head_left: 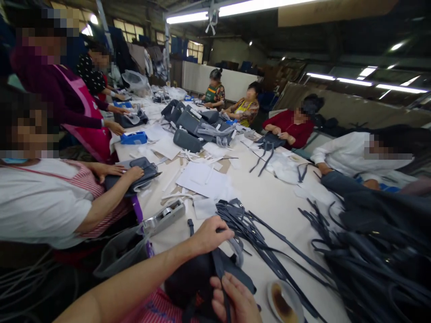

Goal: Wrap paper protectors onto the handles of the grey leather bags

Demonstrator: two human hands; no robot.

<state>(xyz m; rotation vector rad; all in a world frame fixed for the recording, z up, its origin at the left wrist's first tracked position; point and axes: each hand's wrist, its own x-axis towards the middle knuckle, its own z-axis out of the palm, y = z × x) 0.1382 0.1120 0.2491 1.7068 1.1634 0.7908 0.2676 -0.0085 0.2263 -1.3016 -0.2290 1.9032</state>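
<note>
A dark grey strap [218, 262] runs between my two hands. My left hand [208, 235] is closed on its upper part, fingers curled over the table's near edge. Lower down, my right hand [235, 296] pinches the same strap between thumb and fingers. Beneath them a dark bag [188, 280] rests against my striped apron [158, 307], partly hidden by my left arm. A pale wrapped loop [237, 251] sticks out beside the bag. Just beyond my left hand lies a bundle of dark straps [256, 237] with small metal bits.
A tape dispenser [164, 216] stands left of my hands; a bowl of brown liquid [284, 300] is at right. Dark straps and bags [377, 251] are piled far right. White paper [204, 179] and grey bags [188, 123] cover the table's middle. Several co-workers sit or stand around.
</note>
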